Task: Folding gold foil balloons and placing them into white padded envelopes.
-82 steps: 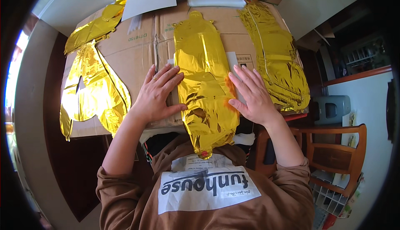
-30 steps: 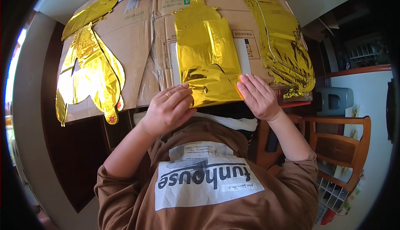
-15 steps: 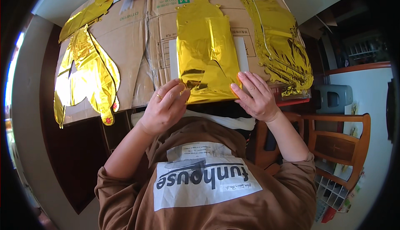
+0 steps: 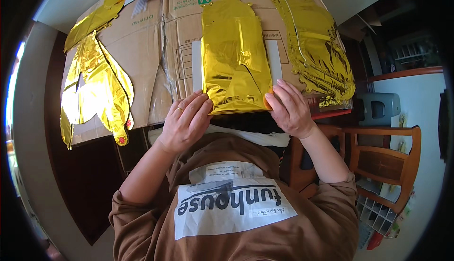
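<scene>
A flat gold foil balloon [image 4: 231, 48] lies lengthwise before me, with a white card [image 4: 274, 57] showing from under its sides. My left hand [image 4: 187, 116] is closed at the balloon's near left corner, its fingertips on the foil and its thumb hidden. At the near right corner my right hand [image 4: 292, 112] grips the edge with bent fingers. A small orange piece [image 4: 268, 100] shows by its fingertips; I cannot make out what it is. Creases run across the foil's near end between both hands.
Brown cardboard [image 4: 142, 67] covers the work surface. A gold foil piece [image 4: 87, 95] hangs over its left edge; a stack of gold foil [image 4: 314, 38] lies at right with a pale cord [image 4: 297, 34] across it. A wooden chair [image 4: 380, 159] and grey stool [image 4: 378, 108] stand at right.
The balloon's near edge has shifted slightly away from me. My right thumb has slipped from the foil's top to its edge, and my left fingers have drawn closer together at their corner.
</scene>
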Motion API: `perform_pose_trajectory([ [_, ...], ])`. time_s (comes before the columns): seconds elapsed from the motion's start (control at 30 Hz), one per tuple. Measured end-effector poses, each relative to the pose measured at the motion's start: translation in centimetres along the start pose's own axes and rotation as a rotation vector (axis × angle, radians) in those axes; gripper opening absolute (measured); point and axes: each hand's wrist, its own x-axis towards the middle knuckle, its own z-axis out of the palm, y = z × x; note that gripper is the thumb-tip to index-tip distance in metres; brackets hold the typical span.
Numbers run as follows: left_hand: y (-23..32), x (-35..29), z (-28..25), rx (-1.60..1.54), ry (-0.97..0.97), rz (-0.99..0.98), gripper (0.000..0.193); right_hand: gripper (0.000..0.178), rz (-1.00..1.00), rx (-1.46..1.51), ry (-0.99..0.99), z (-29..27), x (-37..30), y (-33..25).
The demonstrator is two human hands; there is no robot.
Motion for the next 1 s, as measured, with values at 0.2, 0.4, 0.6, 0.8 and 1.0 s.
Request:
perform_pose_trajectory([
  [0.2, 0.5, 0.2, -0.1, 0.057, -0.024, -0.039, 0.043, 0.040, 0.009, 0.024, -0.069, -0.9, 0.4, -0.3],
  [0.4, 0.3, 0.0, -0.1, 0.068, -0.041, -0.034, 0.046, 0.038, 0.035, 0.041, -0.049, -1.0, 0.4, -0.5],
  [0.6, 0.2, -0.1, 0.0, 0.085, -0.028, -0.006, 0.046, 0.025, -0.025, -0.072, 0.000, -0.6, 0.8, -0.2],
  [0.8, 0.3, -0.1, -0.5, 0.100, 0.019, 0.066, 0.039, 0.021, -0.062, -0.083, 0.037, -1.7, 0.7, -0.7],
  [1.0, 0.2, 1.0, -2.2, 0.016, 0.071, 0.164, 0.029, 0.019, -0.097, 0.000, 0.040, -4.6, 1.7, -0.9],
])
